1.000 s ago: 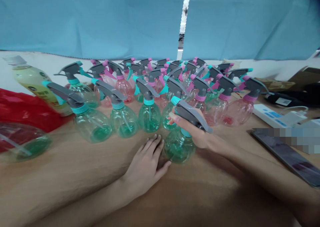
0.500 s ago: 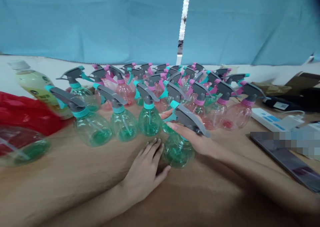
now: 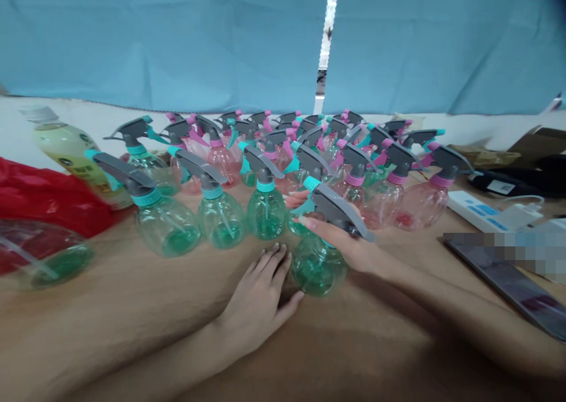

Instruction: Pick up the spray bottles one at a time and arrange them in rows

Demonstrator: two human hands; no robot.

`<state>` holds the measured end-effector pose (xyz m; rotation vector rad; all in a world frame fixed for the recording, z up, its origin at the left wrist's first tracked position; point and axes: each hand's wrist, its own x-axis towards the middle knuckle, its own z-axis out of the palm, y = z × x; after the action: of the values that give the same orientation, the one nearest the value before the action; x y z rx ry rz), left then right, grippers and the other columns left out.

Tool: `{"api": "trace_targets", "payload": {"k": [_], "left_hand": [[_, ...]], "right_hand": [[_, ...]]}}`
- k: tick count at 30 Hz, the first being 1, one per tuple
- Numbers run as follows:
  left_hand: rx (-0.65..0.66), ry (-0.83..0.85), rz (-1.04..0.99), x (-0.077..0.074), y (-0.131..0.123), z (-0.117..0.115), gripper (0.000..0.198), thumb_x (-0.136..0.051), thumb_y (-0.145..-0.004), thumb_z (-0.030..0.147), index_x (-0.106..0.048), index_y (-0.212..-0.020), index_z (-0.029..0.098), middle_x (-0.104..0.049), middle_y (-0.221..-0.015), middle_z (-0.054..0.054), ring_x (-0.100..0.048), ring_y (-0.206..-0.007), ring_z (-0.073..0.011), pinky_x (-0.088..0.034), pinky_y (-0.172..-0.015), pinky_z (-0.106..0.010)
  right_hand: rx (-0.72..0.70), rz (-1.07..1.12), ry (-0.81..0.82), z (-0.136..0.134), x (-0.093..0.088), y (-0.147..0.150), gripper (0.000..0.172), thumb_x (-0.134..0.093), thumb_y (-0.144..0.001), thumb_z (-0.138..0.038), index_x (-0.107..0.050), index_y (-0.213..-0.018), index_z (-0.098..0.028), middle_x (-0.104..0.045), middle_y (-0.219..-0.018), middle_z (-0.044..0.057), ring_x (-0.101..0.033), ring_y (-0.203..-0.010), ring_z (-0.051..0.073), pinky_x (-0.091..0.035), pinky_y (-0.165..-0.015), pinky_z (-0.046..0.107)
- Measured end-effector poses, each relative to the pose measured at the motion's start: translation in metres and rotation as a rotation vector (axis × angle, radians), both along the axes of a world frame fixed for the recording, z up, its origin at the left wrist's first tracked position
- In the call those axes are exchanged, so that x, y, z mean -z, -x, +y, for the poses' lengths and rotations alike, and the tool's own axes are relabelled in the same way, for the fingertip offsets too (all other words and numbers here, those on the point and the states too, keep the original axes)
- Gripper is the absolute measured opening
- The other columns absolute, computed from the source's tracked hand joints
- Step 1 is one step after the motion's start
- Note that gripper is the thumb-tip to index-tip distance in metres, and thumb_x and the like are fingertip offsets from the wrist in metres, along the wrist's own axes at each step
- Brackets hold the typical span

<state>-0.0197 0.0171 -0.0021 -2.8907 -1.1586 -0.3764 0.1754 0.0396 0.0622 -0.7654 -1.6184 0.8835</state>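
Observation:
My left hand (image 3: pixel 260 299) lies flat on the table with its fingers stretched out, just left of a green spray bottle (image 3: pixel 318 269). Around the neck of that bottle, under its grey and turquoise spray head, is my right hand (image 3: pixel 345 240). Its thumb crosses the front and its fingertips show behind. The bottle stands nearly upright on the table. Beyond my left hand is another green spray bottle (image 3: pixel 266 210), with more green ones to its left. A pink spray bottle (image 3: pixel 422 204) stands at the right end of the front row.
Several more green and pink spray bottles crowd the back. To the left are a yellowish bottle (image 3: pixel 71 148), a red plastic bag (image 3: pixel 53 195) and a green-tinted bottle (image 3: pixel 44 257). A dark phone (image 3: pixel 499 278) and a white power strip (image 3: pixel 477 210) lie right. Blue cloth (image 3: pixel 177 42) hangs behind.
The view has shifted very slightly, so everything sits a little further right. Both hands and the bottles keep their places relative to one another.

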Motion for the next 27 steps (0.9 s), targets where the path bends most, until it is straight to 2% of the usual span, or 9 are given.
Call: {"api": "trace_targets", "payload": {"k": [10, 16, 21, 27], "left_hand": [[0.0, 0.009, -0.009, -0.0016, 0.0002, -0.0007, 0.052, -0.047, -0.095, 0.043, -0.048, -0.133, 0.008, -0.046, -0.142, -0.019, -0.042, -0.132, -0.0322, -0.038, -0.104, -0.05], [0.0, 0.007, -0.003, -0.0009, -0.0003, -0.0006, 0.053, -0.048, -0.094, 0.043, -0.048, -0.133, 0.007, -0.046, -0.143, -0.019, -0.041, -0.132, -0.0324, -0.037, -0.106, -0.049], [-0.012, 0.025, 0.023, -0.0025, -0.0001, -0.0008, 0.053, -0.05, -0.094, 0.043, -0.048, -0.134, 0.007, -0.045, -0.143, -0.019, -0.04, -0.133, -0.0327, -0.038, -0.105, -0.05], [-0.001, 0.011, 0.011, -0.0017, -0.0005, -0.0006, 0.056, -0.048, -0.095, 0.044, -0.047, -0.134, 0.005, -0.045, -0.143, -0.02, -0.04, -0.133, -0.0326, -0.036, -0.106, -0.05]], "right_hand": [[-0.013, -0.027, -0.008, 0.0016, 0.0035, -0.0018, 0.029, -0.063, -0.086, -0.028, -0.061, -0.114, -0.025, -0.065, -0.113, 0.003, -0.063, -0.095, 0.018, -0.051, -0.086, 0.035], [-0.006, -0.048, -0.013, 0.0011, 0.0031, -0.0019, 0.026, -0.063, -0.086, -0.031, -0.061, -0.112, -0.026, -0.065, -0.105, 0.002, -0.059, -0.069, 0.013, -0.049, -0.088, 0.037], [0.006, -0.055, -0.001, 0.0005, 0.0027, -0.0022, 0.026, -0.061, -0.087, -0.033, -0.061, -0.112, -0.027, -0.065, -0.106, 0.002, -0.057, -0.068, 0.013, -0.049, -0.082, 0.036], [0.004, -0.063, 0.012, 0.0014, 0.0044, -0.0017, 0.025, -0.061, -0.087, -0.035, -0.061, -0.111, -0.029, -0.064, -0.1, 0.0, -0.049, -0.058, 0.011, -0.049, -0.082, 0.035]]}}
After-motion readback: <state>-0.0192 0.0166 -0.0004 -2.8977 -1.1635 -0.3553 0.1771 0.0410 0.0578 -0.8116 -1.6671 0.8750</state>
